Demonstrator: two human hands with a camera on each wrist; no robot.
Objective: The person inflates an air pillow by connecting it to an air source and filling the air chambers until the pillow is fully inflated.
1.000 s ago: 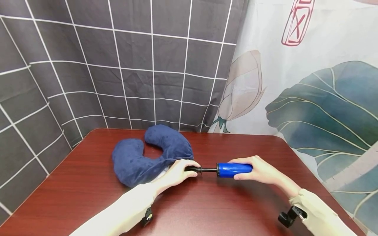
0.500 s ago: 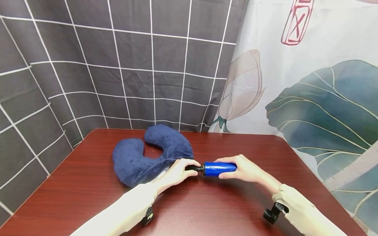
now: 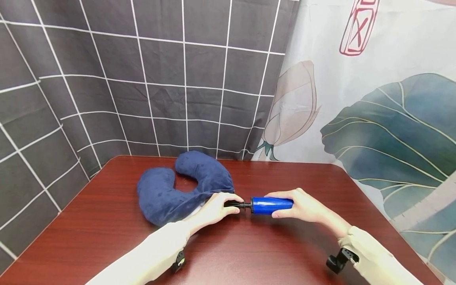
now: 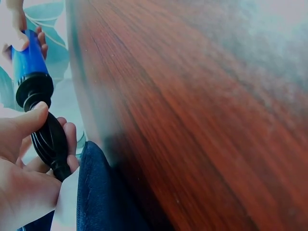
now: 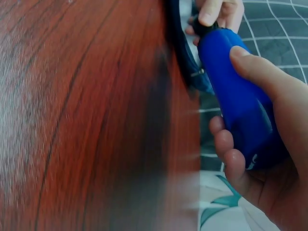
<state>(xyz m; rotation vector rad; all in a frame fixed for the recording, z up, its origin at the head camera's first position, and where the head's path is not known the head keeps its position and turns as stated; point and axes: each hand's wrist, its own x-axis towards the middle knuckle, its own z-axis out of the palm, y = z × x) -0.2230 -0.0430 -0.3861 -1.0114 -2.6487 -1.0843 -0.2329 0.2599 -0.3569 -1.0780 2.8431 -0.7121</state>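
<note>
A hand pump with a blue barrel and a black ribbed handle lies level between my two hands. My left hand grips the black handle, thumb on top and fingers beneath. The right hand is wrapped round the blue barrel. Only a short length of black rod shows between barrel and handle. Against my left hand rests a navy U-shaped neck pillow, its cover unzipped, with white material showing at the opening beside the handle's tip.
Everything is over a reddish-brown wooden table. A dark grid-patterned curtain hangs behind it, and a white cloth with lotus print hangs at the right. Black wrist mounts sit on the sleeves.
The right hand pushed the blue barrel left up to the handle, then drew it back a little to the right. My left hand and the pillow have stayed in place.
</note>
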